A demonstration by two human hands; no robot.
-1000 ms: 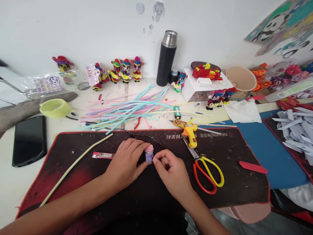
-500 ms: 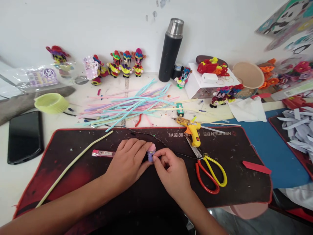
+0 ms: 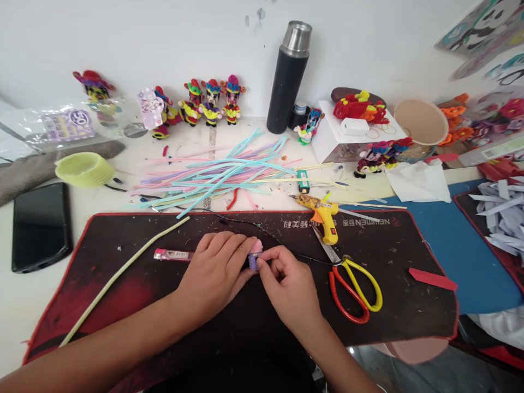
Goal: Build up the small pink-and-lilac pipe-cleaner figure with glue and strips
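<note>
A small pink and purple fuzzy piece (image 3: 254, 260) is held between both hands above the black mat (image 3: 368, 262). My left hand (image 3: 219, 267) is closed round its left side, the fingers covering part of it. My right hand (image 3: 289, 281) pinches its right side between thumb and forefinger. Partly behind my left hand lies a pink pen-like tool (image 3: 172, 255). Right of my right hand are scissors (image 3: 355, 289) with one red and one yellow handle, and a yellow glue gun (image 3: 325, 221). A pale yellow pipe cleaner (image 3: 123, 273) curves across the mat's left part.
Coloured pipe cleaners (image 3: 221, 174) lie heaped behind the mat. Fuzzy figures (image 3: 212, 103) and a black thermos (image 3: 287, 82) stand near the wall. A phone (image 3: 41, 228) and yellow-green stacked rings (image 3: 84, 169) are at left. A white box (image 3: 339, 142) and paper strips (image 3: 503, 213) are at right.
The view has shifted slightly. Both hands hold the pink and purple piece as before, with hardly any movement.
</note>
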